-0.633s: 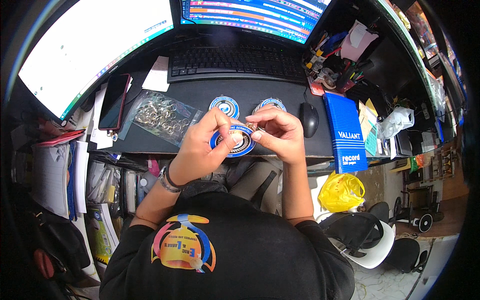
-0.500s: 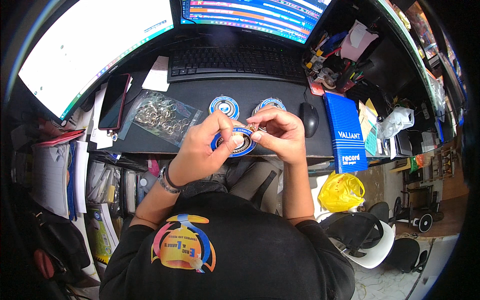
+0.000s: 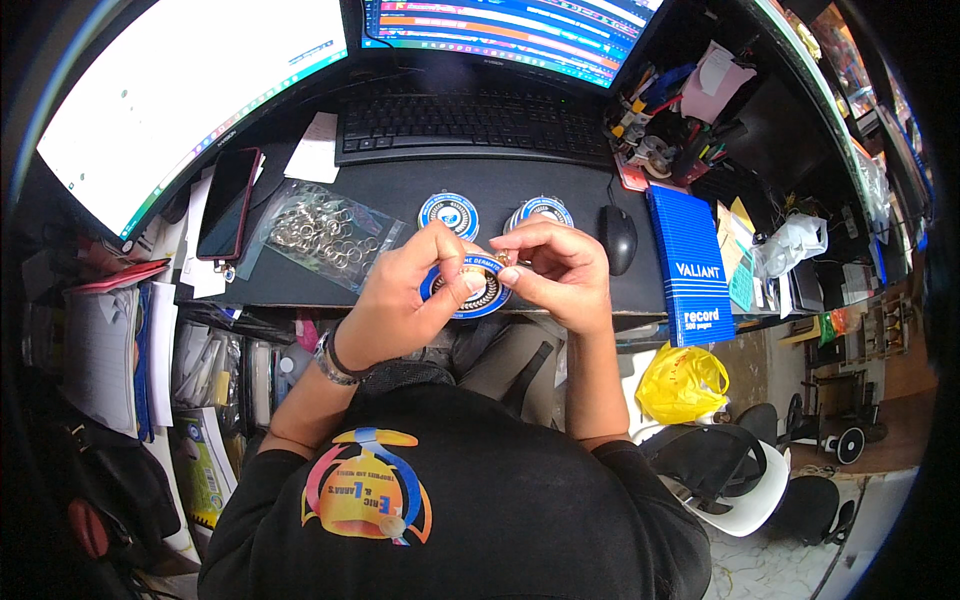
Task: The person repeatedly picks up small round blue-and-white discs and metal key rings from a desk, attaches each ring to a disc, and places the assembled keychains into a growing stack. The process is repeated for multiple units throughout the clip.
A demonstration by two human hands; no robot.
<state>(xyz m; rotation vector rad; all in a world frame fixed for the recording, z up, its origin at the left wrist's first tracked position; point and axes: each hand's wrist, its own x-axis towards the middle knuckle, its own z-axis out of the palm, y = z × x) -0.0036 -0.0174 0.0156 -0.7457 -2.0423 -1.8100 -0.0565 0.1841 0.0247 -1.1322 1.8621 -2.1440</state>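
Between the thumb and fingers of my left hand (image 3: 392, 305) is a round medal (image 3: 487, 300) with a blue rim and a dark, wreath-like inner band. My right hand (image 3: 568, 278) pinches a small gold-coloured metal ring (image 3: 503, 258) at the medal's upper right edge. Whether that ring passes through the medal is too small to tell. Just beyond my hands on the desk lie similar blue-rimmed medals (image 3: 447, 212) at the left. More matching medals (image 3: 546, 207) sit at the right, partly hidden by my right hand.
A clear plastic bag of metal rings (image 3: 325, 235) lies left of my hands, beside a phone (image 3: 229, 203). A keyboard (image 3: 470, 125) spans the back below two monitors. To the right are a black mouse (image 3: 619, 240), a blue record book (image 3: 690, 265) and pen holders (image 3: 700, 150).
The medal has turned slightly and sits a little lower in my left hand, showing more of its face. My right fingers have shifted slightly at its edge.
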